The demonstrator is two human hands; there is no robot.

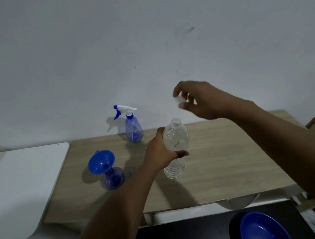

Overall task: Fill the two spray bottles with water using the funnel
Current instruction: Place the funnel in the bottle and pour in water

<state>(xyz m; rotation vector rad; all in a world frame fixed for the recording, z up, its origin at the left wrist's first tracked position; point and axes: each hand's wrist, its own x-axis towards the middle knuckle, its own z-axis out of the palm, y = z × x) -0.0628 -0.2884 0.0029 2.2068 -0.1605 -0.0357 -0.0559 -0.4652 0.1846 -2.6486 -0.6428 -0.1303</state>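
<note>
Head view: water bottle [175,136] gripped by left hand [160,156], cap [179,99] pinched by right hand [204,101]; water should be poured slowly into the funnel [100,161].

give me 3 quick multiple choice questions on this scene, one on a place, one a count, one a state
1. Where is the blue funnel?
A) in the neck of the nearer spray bottle
B) lying flat on the table
C) on the floor

2. How many spray bottles stand on the table?
A) one
B) two
C) three

3. What state is the water bottle in?
A) capped
B) upright with its cap off
C) lying on its side

Answers:
1 A: the funnel sits in that bottle's mouth.
2 B: the nearer one, plus the farther spray bottle with its trigger head on.
3 B: the left hand grips it with its mouth bare, and the right hand holds the white cap.
</note>
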